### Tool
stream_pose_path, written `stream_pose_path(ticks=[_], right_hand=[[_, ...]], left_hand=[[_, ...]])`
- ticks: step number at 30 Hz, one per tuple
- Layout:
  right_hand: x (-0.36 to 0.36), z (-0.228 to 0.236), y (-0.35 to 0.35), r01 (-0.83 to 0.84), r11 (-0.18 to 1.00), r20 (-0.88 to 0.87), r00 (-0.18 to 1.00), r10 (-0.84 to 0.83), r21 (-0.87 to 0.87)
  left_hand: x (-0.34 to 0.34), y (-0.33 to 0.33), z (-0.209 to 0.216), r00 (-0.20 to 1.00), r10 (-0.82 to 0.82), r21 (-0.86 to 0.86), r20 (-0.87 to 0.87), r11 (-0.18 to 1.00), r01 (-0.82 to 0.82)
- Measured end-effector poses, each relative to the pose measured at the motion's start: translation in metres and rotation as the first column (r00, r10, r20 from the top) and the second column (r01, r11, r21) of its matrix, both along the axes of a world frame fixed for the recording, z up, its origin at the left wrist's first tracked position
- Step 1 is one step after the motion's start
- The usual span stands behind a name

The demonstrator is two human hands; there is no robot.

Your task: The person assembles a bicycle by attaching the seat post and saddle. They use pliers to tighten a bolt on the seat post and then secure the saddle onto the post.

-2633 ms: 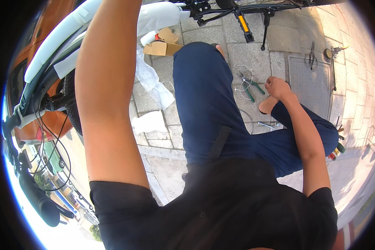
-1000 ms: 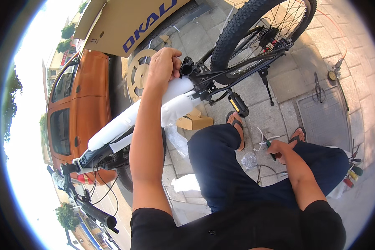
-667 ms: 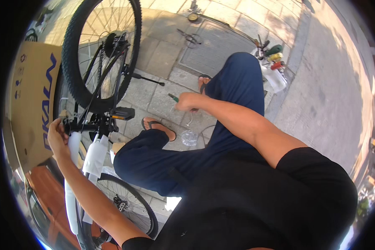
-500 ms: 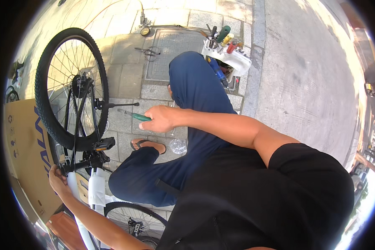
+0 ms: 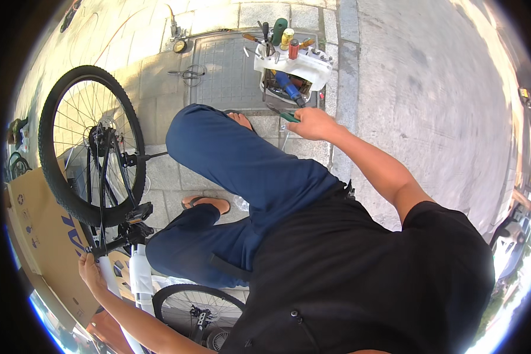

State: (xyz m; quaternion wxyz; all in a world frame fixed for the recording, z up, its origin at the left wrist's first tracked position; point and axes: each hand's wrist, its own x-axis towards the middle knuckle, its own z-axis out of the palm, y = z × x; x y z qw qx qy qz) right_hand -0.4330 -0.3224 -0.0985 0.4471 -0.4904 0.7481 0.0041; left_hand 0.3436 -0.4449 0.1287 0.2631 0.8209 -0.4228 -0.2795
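Head view: a person works between a bike [image 5: 121, 241] at left and a white tool tub [image 5: 314, 71] on the far paving.
Step in hand: by the pose, the left hand [image 5: 92, 273] steadies the bike while the right hand [image 5: 314, 124] holds green-handled pliers [image 5: 288, 117] out by the tub.
Next move: handling the pliers here seems to call for care around the crowded tools, with the left hand steady on the bike.
Right fingers: closed around the green handles.
Pliers: in the right fingers, tips jutting left, at the tub's near side and close to a blue tool [image 5: 287, 85]; whether they touch it, I cannot tell.
Left fingers: curled at a black part of the bike, just beyond the white wrap [image 5: 140, 274]; their tips are partly hidden, so I cannot tell whether they pinch it.
Bike: against the left fingers, beside a cardboard box [image 5: 47, 236].
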Motion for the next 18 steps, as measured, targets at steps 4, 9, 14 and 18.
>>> stream_pose_path(ticks=[4, 9, 14, 18], right_hand=[[0.029, -0.097, 0.015, 0.042, 0.980, -0.021, 0.999, -0.038, 0.194], [0.048, -0.120, 0.026, -0.022, 0.999, -0.094, 0.995, 0.019, -0.031], [0.006, -0.129, -0.035, 0.177, 0.902, -0.072, 0.972, -0.222, -0.394], [-0.047, -0.178, -0.103, 0.307, 0.921, -0.200, 0.913, -0.356, -0.241]], left_hand=[[0.018, 0.002, -0.006, 0.999, -0.028, -0.003, -0.028, 1.000, 0.028], [0.046, 0.009, -0.018, 0.996, -0.075, -0.050, -0.055, 0.996, 0.072], [0.048, 0.016, -0.024, 0.994, -0.041, -0.164, -0.100, 0.986, 0.024], [0.040, 0.022, -0.019, 0.987, -0.063, -0.177, -0.145, 0.983, 0.037]])
